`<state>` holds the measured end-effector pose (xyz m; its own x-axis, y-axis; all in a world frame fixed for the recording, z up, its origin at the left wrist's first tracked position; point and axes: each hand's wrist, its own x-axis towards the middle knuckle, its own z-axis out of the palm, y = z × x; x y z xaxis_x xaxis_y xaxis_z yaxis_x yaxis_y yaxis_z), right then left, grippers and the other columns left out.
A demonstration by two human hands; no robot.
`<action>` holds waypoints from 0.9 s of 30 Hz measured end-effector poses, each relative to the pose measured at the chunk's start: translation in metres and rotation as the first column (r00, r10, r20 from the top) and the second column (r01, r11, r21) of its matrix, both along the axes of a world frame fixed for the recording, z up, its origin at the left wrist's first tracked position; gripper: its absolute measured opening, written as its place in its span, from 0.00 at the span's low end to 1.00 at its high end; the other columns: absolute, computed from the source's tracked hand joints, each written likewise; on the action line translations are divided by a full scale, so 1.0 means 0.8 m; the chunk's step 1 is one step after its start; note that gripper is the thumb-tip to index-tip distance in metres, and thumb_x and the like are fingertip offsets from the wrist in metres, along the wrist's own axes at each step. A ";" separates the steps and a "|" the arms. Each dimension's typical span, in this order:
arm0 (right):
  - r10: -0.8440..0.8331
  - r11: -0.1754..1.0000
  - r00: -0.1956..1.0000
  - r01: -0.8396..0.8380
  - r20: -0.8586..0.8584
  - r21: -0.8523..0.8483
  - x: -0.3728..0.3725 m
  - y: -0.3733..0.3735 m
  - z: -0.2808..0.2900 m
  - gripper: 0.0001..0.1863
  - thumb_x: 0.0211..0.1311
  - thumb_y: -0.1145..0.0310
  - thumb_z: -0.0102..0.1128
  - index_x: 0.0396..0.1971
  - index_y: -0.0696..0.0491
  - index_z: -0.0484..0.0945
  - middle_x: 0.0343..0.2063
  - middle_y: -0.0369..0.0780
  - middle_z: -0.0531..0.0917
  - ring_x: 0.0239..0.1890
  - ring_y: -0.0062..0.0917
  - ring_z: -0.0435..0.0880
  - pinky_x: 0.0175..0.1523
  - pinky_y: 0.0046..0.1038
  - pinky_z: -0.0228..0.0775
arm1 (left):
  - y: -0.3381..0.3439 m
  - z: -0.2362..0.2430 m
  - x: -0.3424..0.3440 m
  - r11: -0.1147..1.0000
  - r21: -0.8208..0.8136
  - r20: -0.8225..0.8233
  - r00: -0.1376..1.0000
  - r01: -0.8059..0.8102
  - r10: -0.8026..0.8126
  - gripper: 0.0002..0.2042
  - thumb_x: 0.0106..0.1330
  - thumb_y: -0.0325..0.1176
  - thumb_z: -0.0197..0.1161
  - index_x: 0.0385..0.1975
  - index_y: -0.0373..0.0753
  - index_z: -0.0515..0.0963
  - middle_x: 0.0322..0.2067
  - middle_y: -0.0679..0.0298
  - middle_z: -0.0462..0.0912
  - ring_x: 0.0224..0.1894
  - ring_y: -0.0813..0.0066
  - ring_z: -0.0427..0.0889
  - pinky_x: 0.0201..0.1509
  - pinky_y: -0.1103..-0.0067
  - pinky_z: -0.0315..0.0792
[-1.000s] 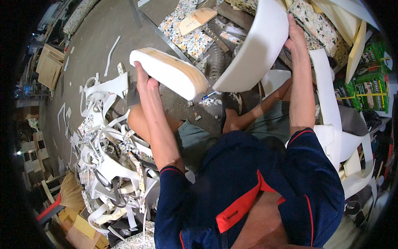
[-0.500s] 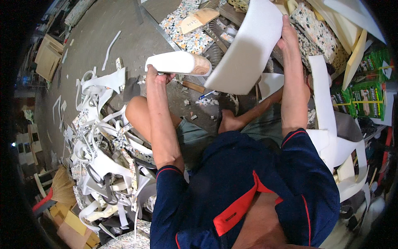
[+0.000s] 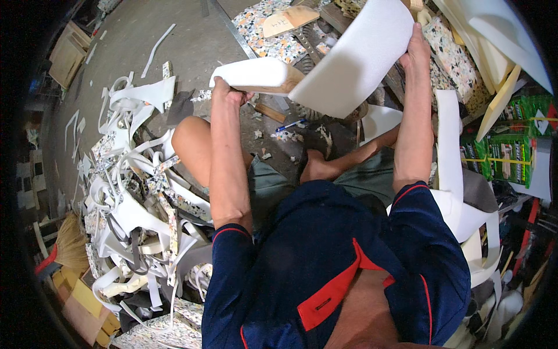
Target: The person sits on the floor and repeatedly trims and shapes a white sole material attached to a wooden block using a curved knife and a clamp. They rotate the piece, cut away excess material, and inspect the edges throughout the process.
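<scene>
My left hand (image 3: 230,94) is closed around the near left end of a wooden piece padded with white foam (image 3: 249,74). Its bare wood edge shows at the right end. My right hand (image 3: 416,51) grips the right edge of a wide, slightly curved white foam sheet (image 3: 357,61). The sheet slants upward from left to right, and its lower left corner overlaps the wooden end of the padded piece. Whether the two touch there, I cannot tell. On the floor below lie a blue-and-white pen (image 3: 290,125) and a wooden handle (image 3: 270,112).
A tangled heap of foam offcuts (image 3: 136,209) lies to my left, near a straw broom (image 3: 71,241). Ahead are a speckled foam slab (image 3: 264,35) and a rounded wooden board (image 3: 289,21). White foam strips (image 3: 449,145) and green packages (image 3: 511,152) are at my right.
Both hands have moved slightly right, the left also a little up. The foam sheet has shifted right and up, and it now overlaps the wooden end of the padded piece.
</scene>
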<state>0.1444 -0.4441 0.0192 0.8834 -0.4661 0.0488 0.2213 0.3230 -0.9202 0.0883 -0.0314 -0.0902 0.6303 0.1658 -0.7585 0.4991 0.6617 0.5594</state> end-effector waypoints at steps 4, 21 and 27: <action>0.003 0.999 1.000 -0.002 0.015 -0.036 0.011 0.004 -0.007 0.24 0.77 0.61 0.46 0.54 0.72 0.68 0.48 0.53 0.80 0.45 0.38 0.85 0.47 0.41 0.83 | 0.001 0.001 -0.001 0.995 -0.088 0.015 0.998 -0.056 0.058 0.34 0.73 0.67 0.24 0.57 0.49 0.70 0.52 0.61 0.80 0.52 0.59 0.80 0.42 0.53 0.75; -0.024 0.999 1.000 0.023 -0.015 -0.046 0.009 0.027 -0.002 0.25 0.77 0.62 0.47 0.55 0.73 0.66 0.46 0.54 0.81 0.44 0.37 0.85 0.46 0.39 0.84 | 0.007 -0.009 -0.001 0.994 -0.107 0.064 0.997 -0.030 0.037 0.34 0.74 0.66 0.26 0.61 0.46 0.66 0.55 0.59 0.78 0.52 0.58 0.80 0.44 0.53 0.76; -0.096 0.993 0.995 0.095 -0.022 -0.064 0.009 0.031 -0.003 0.26 0.77 0.61 0.48 0.56 0.74 0.66 0.47 0.57 0.80 0.46 0.40 0.85 0.48 0.41 0.84 | 0.004 -0.006 -0.002 0.996 -0.088 0.055 0.998 -0.012 0.017 0.34 0.73 0.67 0.26 0.61 0.46 0.66 0.55 0.59 0.78 0.52 0.58 0.80 0.44 0.54 0.76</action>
<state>0.1516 -0.4191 0.0170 0.8363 -0.5450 0.0594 0.2252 0.2427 -0.9436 0.0867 -0.0281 -0.0949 0.6698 0.1102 -0.7343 0.4587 0.7162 0.5259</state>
